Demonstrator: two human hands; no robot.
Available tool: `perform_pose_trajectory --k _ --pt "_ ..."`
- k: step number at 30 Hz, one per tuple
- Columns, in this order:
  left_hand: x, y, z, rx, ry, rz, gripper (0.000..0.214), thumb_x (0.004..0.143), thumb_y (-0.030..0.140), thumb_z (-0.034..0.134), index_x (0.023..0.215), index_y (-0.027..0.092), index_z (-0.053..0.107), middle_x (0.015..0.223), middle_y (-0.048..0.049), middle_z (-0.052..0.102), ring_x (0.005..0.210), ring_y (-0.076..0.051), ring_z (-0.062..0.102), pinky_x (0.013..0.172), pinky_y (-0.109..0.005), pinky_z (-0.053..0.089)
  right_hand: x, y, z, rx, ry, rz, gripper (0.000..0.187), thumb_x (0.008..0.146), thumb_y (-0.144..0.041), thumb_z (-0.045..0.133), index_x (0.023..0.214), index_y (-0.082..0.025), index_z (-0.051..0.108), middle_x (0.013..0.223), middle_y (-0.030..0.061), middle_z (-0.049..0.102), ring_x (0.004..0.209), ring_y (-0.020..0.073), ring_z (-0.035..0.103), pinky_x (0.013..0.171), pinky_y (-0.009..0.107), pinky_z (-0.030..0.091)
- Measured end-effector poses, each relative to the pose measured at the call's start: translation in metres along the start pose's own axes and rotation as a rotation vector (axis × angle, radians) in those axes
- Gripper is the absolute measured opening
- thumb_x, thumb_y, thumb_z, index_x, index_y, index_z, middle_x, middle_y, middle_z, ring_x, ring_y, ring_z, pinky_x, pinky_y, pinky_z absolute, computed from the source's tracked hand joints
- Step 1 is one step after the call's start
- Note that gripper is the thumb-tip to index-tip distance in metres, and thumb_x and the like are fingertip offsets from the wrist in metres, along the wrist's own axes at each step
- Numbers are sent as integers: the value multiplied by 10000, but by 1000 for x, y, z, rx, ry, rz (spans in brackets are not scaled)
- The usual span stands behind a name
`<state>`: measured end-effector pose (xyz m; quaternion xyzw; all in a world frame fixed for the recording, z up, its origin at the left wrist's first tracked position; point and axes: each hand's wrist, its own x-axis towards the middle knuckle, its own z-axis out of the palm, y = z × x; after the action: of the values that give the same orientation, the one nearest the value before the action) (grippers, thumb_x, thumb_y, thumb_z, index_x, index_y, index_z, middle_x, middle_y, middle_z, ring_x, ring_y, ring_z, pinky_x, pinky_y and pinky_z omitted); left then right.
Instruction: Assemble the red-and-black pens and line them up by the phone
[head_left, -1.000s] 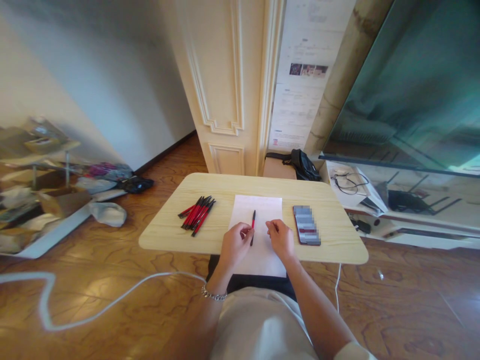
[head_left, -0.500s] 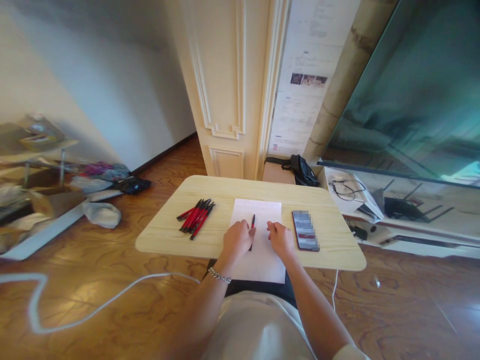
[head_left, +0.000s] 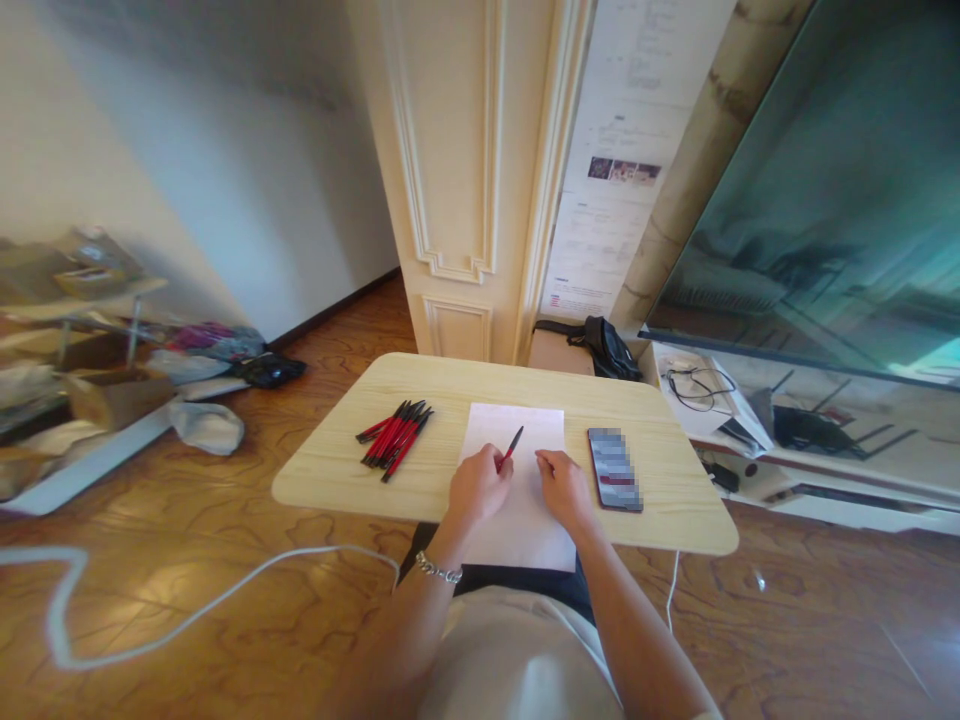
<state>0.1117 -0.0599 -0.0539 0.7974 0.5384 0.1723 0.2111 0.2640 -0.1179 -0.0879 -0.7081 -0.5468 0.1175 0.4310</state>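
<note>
My left hand (head_left: pixel 478 487) is closed around a red and black pen (head_left: pixel 512 444), whose far end slants up to the right over a white sheet of paper (head_left: pixel 519 480). My right hand (head_left: pixel 564 486) rests on the same sheet just to the right, fingers curled, with nothing visible in them. A bundle of several red and black pens (head_left: pixel 393 434) lies on the table to the left of the paper. A phone (head_left: pixel 614 468) lies flat to the right of my right hand.
The small light wooden table (head_left: pixel 337 465) stands over my lap on a wooden floor. A white cable (head_left: pixel 187 615) snakes over the floor at left. Clutter and shelves (head_left: pixel 90 370) fill the left side; a low TV stand (head_left: pixel 787 440) is at right.
My left hand has picked the pen up off the paper; it now tilts to the right instead of lying straight. My right hand has stayed put.
</note>
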Motion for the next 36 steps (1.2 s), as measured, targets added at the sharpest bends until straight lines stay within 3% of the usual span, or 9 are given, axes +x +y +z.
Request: perform_pose_trajectory --k 3,7,14,19,23,28,32,36 --pt "-15 0 0 -219 41 67 246 892 421 445 899 202 559 786 -52 682 718 -175 641 617 -251 393 6 -11 5 293 5 117 354 896 -407 418 1044 -180 647 942 90 690 763 180 630 676 293 474" --pt "-33 2 5 -459 33 110 232 871 431 481 917 215 550 736 -23 674 663 -166 640 587 -237 392 12 -26 16 587 6 255 415 842 -522 468 945 -161 645 785 67 682 607 154 596 487 240 410" --pt "-41 12 14 -669 64 78 267 863 422 491 975 213 614 694 -20 668 574 -159 613 558 -240 382 11 -39 25 669 82 297 430 798 -555 516 832 -152 662 709 55 659 581 142 567 509 247 404" --pt "-40 14 19 -744 57 68 269 872 407 469 800 191 611 613 -13 606 530 -144 550 515 -237 333 12 -41 26 647 86 320 449 806 -566 494 746 -152 656 644 50 643 546 139 541 515 259 400" --pt "-38 15 30 -1011 -33 -29 332 847 437 501 635 182 509 502 23 479 425 -100 429 437 -226 261 12 -42 28 695 62 309 415 806 -542 511 711 -159 638 610 34 621 554 138 538 530 261 406" --pt "-39 21 35 -1464 -207 -206 342 799 443 581 633 181 436 473 81 322 357 -42 249 380 -201 145 12 -44 30 887 12 380 351 796 -501 550 711 -166 608 583 8 592 490 110 493 460 237 361" --pt "-41 24 28 -1704 -311 -229 302 791 391 615 671 164 456 512 78 360 365 -16 216 374 -181 131 12 -46 26 1088 -67 438 315 795 -489 565 738 -179 583 590 4 594 498 114 519 420 217 355" --pt "-43 23 24 -1762 -356 -225 251 780 367 630 727 154 508 554 51 445 380 -18 287 372 -170 171 12 -46 17 1199 -204 424 333 800 -510 554 838 -184 606 665 32 645 522 126 555 420 217 385"
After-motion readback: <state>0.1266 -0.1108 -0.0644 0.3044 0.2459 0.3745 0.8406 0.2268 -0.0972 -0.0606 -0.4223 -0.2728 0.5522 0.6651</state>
